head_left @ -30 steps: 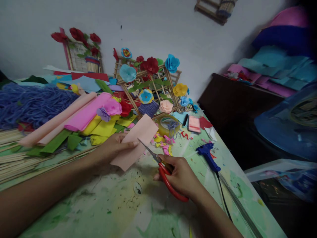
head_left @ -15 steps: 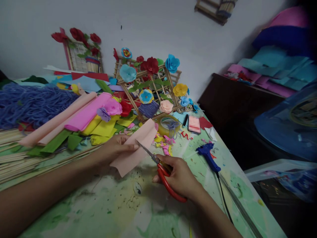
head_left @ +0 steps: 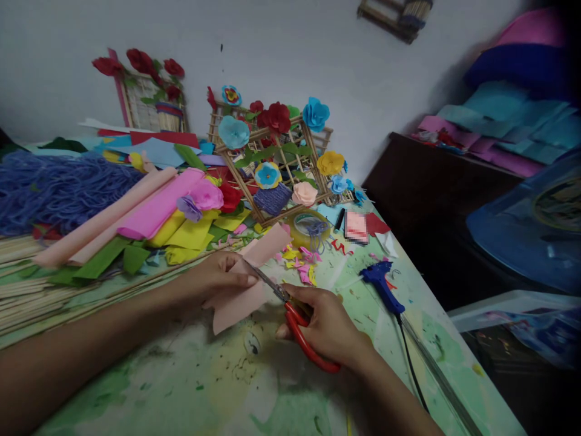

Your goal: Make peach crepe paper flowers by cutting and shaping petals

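Note:
In my left hand (head_left: 227,275) a piece of peach crepe paper (head_left: 240,307) is pinched between thumb and fingers. My right hand (head_left: 324,318) is wrapped round the red handles of a pair of scissors (head_left: 297,330). The scissor blades lie across the middle of the paper, their tips close to my left thumb. A cut parts the paper into an upper and a lower flap. Just beyond the paper lie a roll of tape (head_left: 308,227) and small pink and yellow paper scraps (head_left: 306,266).
A blue glue gun (head_left: 382,287) with its cord lies to the right, near the table edge. Behind stands a bamboo frame (head_left: 238,178) with paper flowers. Crepe paper rolls (head_left: 157,206), blue yarn (head_left: 59,191) and thin sticks (head_left: 27,303) fill the left side.
The scissors have moved a little to the left, deeper into the peach paper. The cut has opened, and the lower flap has spread away from the upper one.

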Demonstrator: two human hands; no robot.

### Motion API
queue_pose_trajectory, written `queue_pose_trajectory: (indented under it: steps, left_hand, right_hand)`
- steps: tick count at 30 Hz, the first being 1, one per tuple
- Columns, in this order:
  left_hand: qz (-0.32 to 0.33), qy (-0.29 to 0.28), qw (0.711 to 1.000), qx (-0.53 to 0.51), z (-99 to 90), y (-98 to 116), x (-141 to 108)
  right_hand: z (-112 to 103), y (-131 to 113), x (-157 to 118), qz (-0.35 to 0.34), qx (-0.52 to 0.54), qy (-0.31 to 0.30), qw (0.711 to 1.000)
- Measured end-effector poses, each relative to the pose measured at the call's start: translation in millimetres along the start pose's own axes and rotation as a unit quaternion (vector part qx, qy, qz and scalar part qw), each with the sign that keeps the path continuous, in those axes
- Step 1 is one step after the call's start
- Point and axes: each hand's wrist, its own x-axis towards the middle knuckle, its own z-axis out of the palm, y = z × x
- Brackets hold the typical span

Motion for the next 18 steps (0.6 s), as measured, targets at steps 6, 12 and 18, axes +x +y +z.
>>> queue_pose_trajectory:
  steps: [6, 12, 18]
  left_hand:
    - [-0.006, -0.020, 1.000, -0.002, -0.9, -1.3, 0.7]
    - [-0.014, -0.010, 1.000, 0.014, -1.5, -0.2, 0.1]
    - [-0.004, -0.029, 0.998, 0.050, -1.5, -6.1, 1.4]
  right_hand:
    - [3.0, 1.7, -0.3, 0.010, -0.001, 0.005, 1.000]
    - [1.9, 1.0, -0.9, 0.004, 0.010, 0.002, 1.000]
    - [3.6, 0.9, -0.4, 0.008, -0.011, 0.004, 1.000]
